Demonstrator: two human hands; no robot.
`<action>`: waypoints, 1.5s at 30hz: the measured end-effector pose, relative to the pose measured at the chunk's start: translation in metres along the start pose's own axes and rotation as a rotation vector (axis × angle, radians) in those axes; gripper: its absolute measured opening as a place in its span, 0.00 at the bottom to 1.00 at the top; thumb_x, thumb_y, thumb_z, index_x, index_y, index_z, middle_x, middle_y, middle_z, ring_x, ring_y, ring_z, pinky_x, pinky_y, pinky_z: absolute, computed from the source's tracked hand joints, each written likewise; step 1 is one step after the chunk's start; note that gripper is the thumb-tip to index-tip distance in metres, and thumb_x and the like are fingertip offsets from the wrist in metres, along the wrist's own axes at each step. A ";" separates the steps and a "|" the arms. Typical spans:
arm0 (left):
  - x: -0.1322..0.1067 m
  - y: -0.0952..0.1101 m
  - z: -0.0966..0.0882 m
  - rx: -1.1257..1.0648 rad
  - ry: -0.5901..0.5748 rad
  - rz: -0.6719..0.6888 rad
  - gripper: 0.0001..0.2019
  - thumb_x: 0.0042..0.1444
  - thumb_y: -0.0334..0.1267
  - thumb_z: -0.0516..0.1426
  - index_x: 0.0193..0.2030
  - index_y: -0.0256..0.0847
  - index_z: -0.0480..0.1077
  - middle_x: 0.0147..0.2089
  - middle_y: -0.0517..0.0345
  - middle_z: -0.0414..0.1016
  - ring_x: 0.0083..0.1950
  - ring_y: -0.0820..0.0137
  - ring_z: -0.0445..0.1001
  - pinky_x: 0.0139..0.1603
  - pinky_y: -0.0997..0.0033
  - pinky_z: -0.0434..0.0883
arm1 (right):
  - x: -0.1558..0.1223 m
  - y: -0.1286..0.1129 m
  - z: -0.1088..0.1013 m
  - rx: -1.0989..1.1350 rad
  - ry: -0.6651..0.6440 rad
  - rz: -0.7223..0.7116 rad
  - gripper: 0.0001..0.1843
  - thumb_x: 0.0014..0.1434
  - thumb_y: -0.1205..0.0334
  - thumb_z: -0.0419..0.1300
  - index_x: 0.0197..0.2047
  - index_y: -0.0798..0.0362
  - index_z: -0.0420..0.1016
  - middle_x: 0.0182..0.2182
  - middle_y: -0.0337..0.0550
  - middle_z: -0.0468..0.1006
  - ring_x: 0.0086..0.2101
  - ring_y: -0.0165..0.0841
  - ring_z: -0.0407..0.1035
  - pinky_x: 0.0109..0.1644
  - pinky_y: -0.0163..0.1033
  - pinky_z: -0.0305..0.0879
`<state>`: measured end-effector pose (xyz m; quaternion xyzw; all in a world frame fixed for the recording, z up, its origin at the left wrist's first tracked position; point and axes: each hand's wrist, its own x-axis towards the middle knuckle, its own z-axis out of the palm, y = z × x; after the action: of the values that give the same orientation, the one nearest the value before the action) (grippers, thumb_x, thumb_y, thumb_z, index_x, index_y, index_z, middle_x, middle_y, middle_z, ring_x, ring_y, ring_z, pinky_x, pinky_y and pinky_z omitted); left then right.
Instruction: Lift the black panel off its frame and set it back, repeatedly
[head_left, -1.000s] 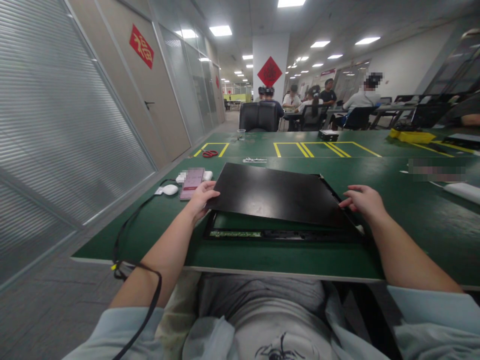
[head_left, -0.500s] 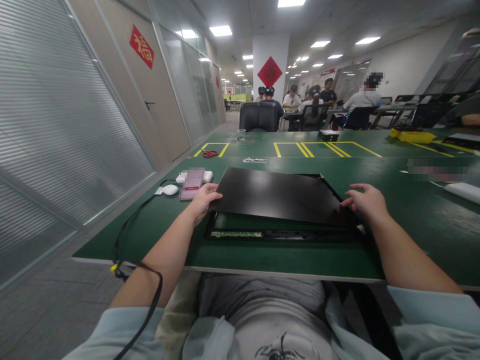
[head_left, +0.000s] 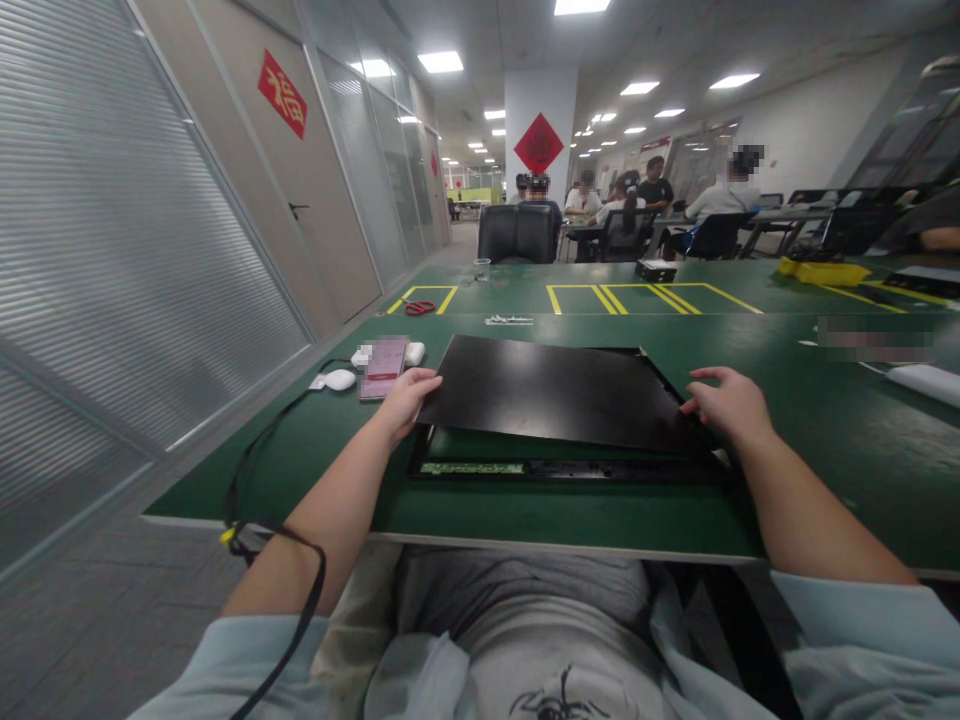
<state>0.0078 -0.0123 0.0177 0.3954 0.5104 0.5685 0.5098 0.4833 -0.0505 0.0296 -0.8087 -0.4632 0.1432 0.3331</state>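
Observation:
A thin black panel [head_left: 555,392] lies tilted over a black frame [head_left: 570,470] on the green table [head_left: 525,515], its near edge raised so a green circuit strip [head_left: 471,467] shows beneath. My left hand [head_left: 407,398] grips the panel's left edge with the fingers curled round it. My right hand [head_left: 726,403] holds the panel's right corner, fingers bent on top. Both forearms reach in from the bottom of the view.
A pink phone [head_left: 384,365], a white mouse [head_left: 339,379] and a black cable [head_left: 255,470] lie left of the panel. Farther off are red scissors [head_left: 418,307], a clear cup [head_left: 482,268] and a yellow tray [head_left: 823,271]. Several people sit at tables in the back.
The panel's raised near edge has sunk a little toward the frame. Both hands keep their hold on its sides.

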 end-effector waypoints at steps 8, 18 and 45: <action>-0.003 0.004 0.002 0.018 -0.010 -0.016 0.18 0.38 0.29 0.71 0.33 0.39 0.69 0.27 0.62 0.76 0.27 0.72 0.75 0.31 0.73 0.74 | -0.007 -0.006 -0.004 -0.035 -0.012 0.006 0.19 0.52 0.65 0.58 0.48 0.51 0.78 0.24 0.42 0.82 0.20 0.34 0.71 0.31 0.40 0.66; -0.007 0.008 0.003 0.051 -0.031 -0.018 0.18 0.35 0.27 0.70 0.32 0.40 0.69 0.26 0.62 0.76 0.27 0.72 0.75 0.28 0.74 0.72 | -0.004 -0.005 -0.004 -0.087 -0.005 -0.009 0.15 0.52 0.64 0.58 0.42 0.49 0.81 0.23 0.40 0.82 0.22 0.36 0.73 0.30 0.41 0.65; -0.007 0.005 0.004 0.046 -0.057 -0.019 0.18 0.34 0.26 0.71 0.31 0.39 0.69 0.26 0.62 0.76 0.27 0.70 0.76 0.31 0.72 0.73 | 0.029 0.020 0.020 0.024 -0.181 -0.029 0.10 0.49 0.66 0.65 0.36 0.50 0.85 0.35 0.46 0.85 0.41 0.42 0.78 0.49 0.43 0.73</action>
<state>0.0122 -0.0183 0.0241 0.4182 0.5122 0.5404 0.5203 0.5005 -0.0251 0.0034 -0.7817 -0.5012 0.2163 0.3016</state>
